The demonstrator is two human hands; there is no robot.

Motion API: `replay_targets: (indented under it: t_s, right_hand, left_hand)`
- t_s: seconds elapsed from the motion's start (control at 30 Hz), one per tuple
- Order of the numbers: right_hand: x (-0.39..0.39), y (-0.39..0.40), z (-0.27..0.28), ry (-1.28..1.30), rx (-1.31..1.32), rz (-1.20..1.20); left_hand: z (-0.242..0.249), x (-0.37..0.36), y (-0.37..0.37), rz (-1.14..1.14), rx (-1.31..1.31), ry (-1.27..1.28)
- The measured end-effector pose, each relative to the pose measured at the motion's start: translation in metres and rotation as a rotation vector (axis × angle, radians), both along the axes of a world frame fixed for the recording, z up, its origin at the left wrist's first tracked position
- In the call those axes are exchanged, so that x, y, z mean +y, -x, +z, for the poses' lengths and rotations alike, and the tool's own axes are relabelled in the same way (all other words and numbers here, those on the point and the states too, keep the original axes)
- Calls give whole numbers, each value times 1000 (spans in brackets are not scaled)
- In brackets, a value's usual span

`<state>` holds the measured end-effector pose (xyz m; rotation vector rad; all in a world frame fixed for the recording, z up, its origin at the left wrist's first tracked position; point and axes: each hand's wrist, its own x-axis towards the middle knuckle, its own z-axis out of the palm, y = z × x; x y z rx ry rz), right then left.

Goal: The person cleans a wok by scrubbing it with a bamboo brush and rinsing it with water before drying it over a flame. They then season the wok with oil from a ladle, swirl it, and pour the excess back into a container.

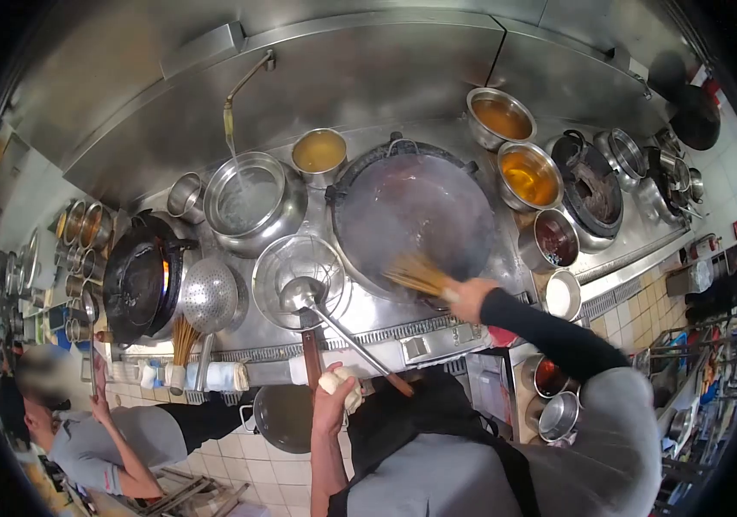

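My right hand (469,300) is closed round the bound end of a bamboo brush (418,276). The brush's spread bristles are over the near edge of a large steaming wok (416,211). My left hand (334,398) grips a folded pale cloth (342,388) in front of the stove edge. Just beside that hand are the wooden handle (310,351) of a wire strainer (298,276) and a steel ladle (303,295) lying across it. Steam partly hides the wok's inside.
Water runs from a tap (229,121) into a steel pot (248,202). Bowls of orange liquid (529,177) stand right of the wok. At left, a co-worker (118,439) holds a utensil near another wok (140,280) with flame beside it. A perforated ladle (209,295) lies between.
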<state>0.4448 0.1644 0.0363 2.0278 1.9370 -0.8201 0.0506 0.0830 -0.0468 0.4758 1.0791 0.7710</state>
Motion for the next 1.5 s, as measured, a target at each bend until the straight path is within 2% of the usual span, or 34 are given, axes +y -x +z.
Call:
replay_targets:
  t_s: [0.03, 0.1, 0.13, 0.2, 0.23, 0.27, 0.3, 0.33, 0.4, 0.43, 0.53, 0.6, 0.7, 0.77, 0.8, 0.83, 0.87, 0.93, 0.97, 1.0, 1.03, 1.07, 1.13, 1.2, 1.27, 1.33, 1.4, 1.47, 1.5]
  right_hand:
    - [-4, -33, -18, 35, -190, 221]
    - [7, -95, -37, -175, -450, 101]
    - [39, -143, -72, -338, -359, 42]
    - [114, -139, -62, -416, -183, -68]
    - [165, -122, -113, -211, -285, -248]
    - [186, -87, -134, -187, -205, -353]
    - [173, -40, -117, -239, -23, -512]
    - [171, -11, -122, -217, 96, -606]
    - [156, 22, -117, -321, 169, -583]
    - [144, 27, -117, -311, 194, -510]
    - [98, 27, -106, -266, 237, -314]
    - [58, 18, -80, -214, 227, -177]
    - [16, -16, -4, 25, -4, 7]
    - [10, -83, -11, 148, -317, 241]
    - [21, -90, 54, 262, -459, 277]
    - [37, -118, 58, 311, -564, 393]
    - [58, -152, 37, 60, -525, 292]
    - [105, -188, -45, -436, -424, 139]
    - [132, -176, -65, -461, -306, -9]
    - [157, -157, -111, -349, -352, -127]
    - [150, -112, -89, -270, -185, -176]
    - [153, -75, -106, -208, -68, -393]
    - [133, -20, -91, -271, 45, -444]
    - [104, -10, -100, -375, 182, -355]
    - [75, -32, -94, -264, 126, -147]
    - [40, -63, -47, -114, -48, 23]
    - [42, -126, -79, -130, -243, 112]
    - [82, -159, -99, -348, -154, -178]
    - [105, -148, -96, -359, -81, -235]
  left_hand:
    - [6, -1, 0, 2, -8, -4]
    - [16, 0, 2, -2, -9, -17]
    - [20, -1, 3, -8, -3, -23]
    - [23, -7, 2, -40, 17, -19]
    - [21, -9, 4, -65, 32, -16]
    - [20, -6, 2, -89, 51, -16]
    - [24, -6, -1, -100, 59, -20]
    - [28, -11, -1, -90, 65, -7]
    - [30, -6, -14, -68, 49, -8]
    - [32, -7, -19, -52, 72, 2]
    - [22, -1, -22, -187, 34, 21]
    - [26, -1, -29, -181, -13, 10]
    - [25, -1, -36, -157, -35, -10]
    - [27, -8, -35, -130, 3, -16]
    - [26, -12, -34, -107, 10, -15]
    - [25, -17, -33, -82, 16, -19]
    - [25, -21, -34, -57, 26, -25]
    - [25, -33, -36, -45, 76, -18]
    - [23, -41, -37, -56, 86, -26]
    - [19, -37, -44, -58, 90, -53]
    - [22, -36, -53, -28, 83, -59]
    - [29, -44, -58, -7, 83, -45]
    - [29, -42, -72, -16, 72, -48]
    - [24, -49, -71, -68, 80, -27]
    - [25, -54, -67, -44, 43, -33]
    - [23, -66, -58, 23, 10, -20]
    - [27, -73, -53, 85, 6, -13]
    - [31, -81, -47, 121, -4, 3]
    - [32, -80, -50, 85, 43, -18]
